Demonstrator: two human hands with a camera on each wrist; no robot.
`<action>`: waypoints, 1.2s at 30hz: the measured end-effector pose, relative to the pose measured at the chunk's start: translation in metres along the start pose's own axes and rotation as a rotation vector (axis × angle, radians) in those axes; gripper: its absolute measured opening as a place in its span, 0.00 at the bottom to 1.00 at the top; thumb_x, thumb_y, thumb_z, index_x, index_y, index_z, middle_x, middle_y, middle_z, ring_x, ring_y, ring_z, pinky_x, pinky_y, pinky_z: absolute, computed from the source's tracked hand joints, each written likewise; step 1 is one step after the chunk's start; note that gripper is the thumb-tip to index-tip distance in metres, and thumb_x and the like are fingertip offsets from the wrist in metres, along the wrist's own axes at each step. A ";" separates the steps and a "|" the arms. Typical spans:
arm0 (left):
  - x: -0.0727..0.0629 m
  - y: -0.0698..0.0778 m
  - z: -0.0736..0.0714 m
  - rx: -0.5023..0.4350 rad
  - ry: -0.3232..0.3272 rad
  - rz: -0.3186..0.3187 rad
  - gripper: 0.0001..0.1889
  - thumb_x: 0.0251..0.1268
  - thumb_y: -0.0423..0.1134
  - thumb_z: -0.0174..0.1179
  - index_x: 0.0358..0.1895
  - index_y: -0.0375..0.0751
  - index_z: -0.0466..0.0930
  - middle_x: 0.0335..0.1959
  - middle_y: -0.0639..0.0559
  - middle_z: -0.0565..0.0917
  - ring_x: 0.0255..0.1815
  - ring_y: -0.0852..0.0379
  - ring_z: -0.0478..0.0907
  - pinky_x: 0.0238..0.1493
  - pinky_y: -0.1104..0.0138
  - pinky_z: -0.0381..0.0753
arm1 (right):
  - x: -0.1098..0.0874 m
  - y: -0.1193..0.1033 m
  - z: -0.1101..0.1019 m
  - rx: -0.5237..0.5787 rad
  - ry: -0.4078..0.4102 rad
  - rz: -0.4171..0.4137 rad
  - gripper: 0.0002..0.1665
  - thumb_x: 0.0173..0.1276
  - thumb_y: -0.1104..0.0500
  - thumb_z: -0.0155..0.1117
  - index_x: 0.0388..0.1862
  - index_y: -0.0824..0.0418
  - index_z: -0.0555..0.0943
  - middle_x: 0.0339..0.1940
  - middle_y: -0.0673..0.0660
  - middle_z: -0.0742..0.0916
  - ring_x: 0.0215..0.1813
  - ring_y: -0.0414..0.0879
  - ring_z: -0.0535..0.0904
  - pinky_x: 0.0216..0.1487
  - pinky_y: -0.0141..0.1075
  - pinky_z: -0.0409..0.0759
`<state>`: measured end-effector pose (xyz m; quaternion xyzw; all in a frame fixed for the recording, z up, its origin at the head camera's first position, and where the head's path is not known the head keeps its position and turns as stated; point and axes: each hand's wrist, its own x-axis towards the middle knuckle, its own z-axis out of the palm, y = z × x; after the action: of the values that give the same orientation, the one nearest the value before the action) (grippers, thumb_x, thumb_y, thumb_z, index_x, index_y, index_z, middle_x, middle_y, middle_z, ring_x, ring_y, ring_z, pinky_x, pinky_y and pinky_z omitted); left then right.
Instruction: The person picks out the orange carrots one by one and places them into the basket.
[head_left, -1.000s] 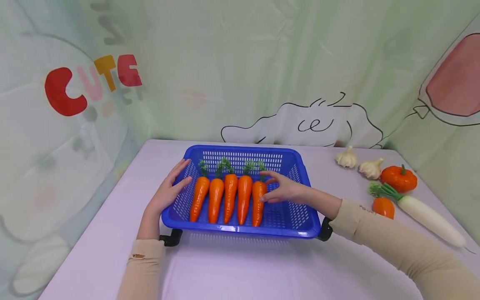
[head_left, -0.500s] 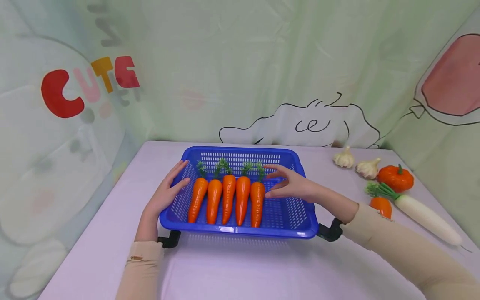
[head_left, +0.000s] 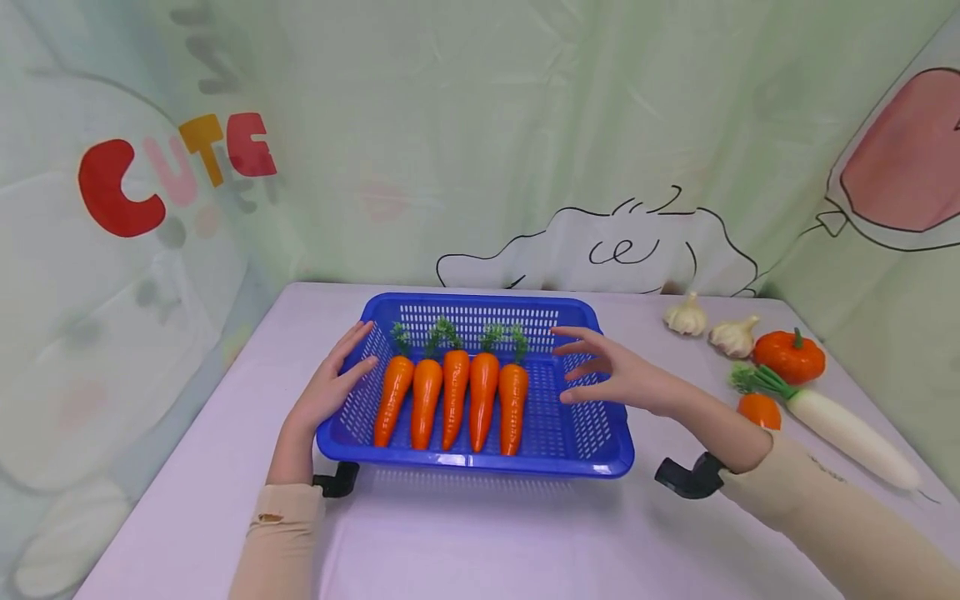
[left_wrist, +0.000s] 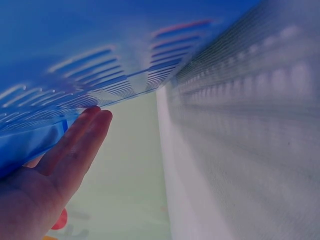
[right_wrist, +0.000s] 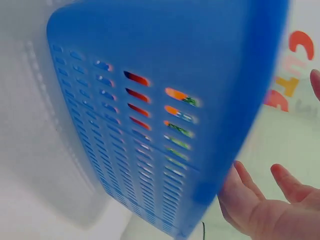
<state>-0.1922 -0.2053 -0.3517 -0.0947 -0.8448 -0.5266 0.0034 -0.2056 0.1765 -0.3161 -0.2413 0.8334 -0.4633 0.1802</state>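
A blue plastic basket (head_left: pixel 480 463) with slotted walls holds a row of several orange carrots (head_left: pixel 454 400) with green leafy tops, on its left and middle part. My left hand (head_left: pixel 333 379) rests at the basket's left rim with fingers fairly straight along the side, its thumb reaching inward. In the left wrist view those straight fingers (left_wrist: pixel 82 145) lie beside the slotted wall. Over the basket's right side is my right hand (head_left: pixel 618 371), fingers spread and holding nothing. The right wrist view shows that hand just past the rim, with the carrots glimpsed through the slots.
To the right on the pale table (head_left: pixel 480 542) lie two garlic bulbs (head_left: pixel 686 317), an orange pumpkin (head_left: pixel 790 357), a white radish (head_left: pixel 851 433) with green leaves and another orange vegetable (head_left: pixel 760 410). A printed curtain (head_left: pixel 480 150) hangs behind the table.
My right hand has drawn away from the rightmost carrot toward the basket's right rim, its fingers spreading. The left hand stays at the left rim, and the carrots keep their places.
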 end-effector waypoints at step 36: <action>0.000 0.001 0.000 -0.016 0.003 0.001 0.29 0.68 0.39 0.48 0.71 0.42 0.53 0.73 0.43 0.46 0.72 0.42 0.41 0.64 0.39 0.41 | -0.080 0.032 -0.018 -0.243 0.441 -0.044 0.49 0.55 0.63 0.69 0.71 0.60 0.53 0.59 0.71 0.70 0.50 0.64 0.73 0.37 0.41 0.82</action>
<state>-0.1917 -0.2054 -0.3507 -0.0941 -0.8405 -0.5335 0.0041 -0.1573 0.2489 -0.3280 -0.1725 0.8968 -0.4048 -0.0465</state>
